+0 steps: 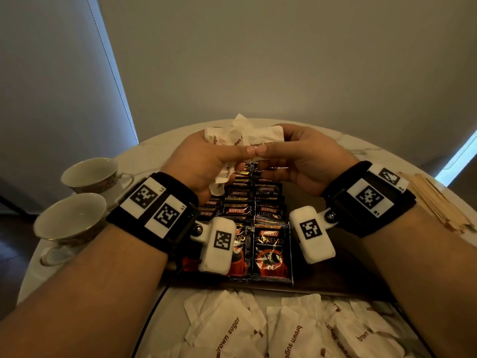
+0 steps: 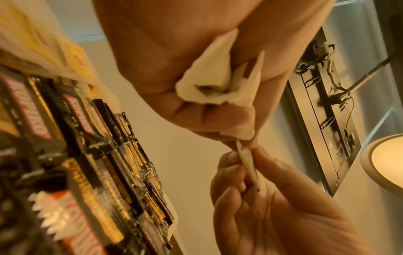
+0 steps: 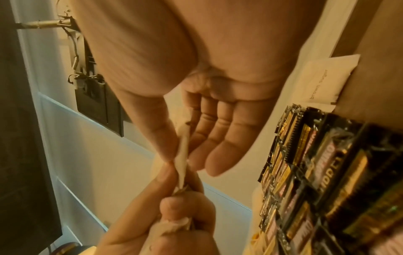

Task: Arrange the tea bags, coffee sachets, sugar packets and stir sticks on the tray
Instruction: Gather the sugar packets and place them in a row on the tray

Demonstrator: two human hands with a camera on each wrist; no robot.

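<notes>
My left hand (image 1: pixel 232 153) grips a crumpled bunch of white brown sugar packets (image 1: pixel 227 136) above the tray. My right hand (image 1: pixel 278 153) pinches one packet (image 1: pixel 263 136) of that bunch between thumb and forefinger, thumb tips nearly touching. In the left wrist view the bunch (image 2: pixel 209 82) is wadded in the left palm, and the pinched packet (image 2: pixel 250 167) shows edge-on. The right wrist view shows the same edge (image 3: pixel 183 155) between both hands. Below them, black and red coffee sachets (image 1: pixel 271 244) lie in overlapping rows on the dark tray (image 1: pixel 335 277).
Loose brown sugar packets (image 1: pixel 232 326) are heaped at the near table edge. Wooden stir sticks (image 1: pixel 436 200) lie at the right. Two teacups (image 1: pixel 90 174) (image 1: pixel 69 220) stand at the left. Blurred yellowish packets (image 2: pixel 54 43) lie beyond the sachets.
</notes>
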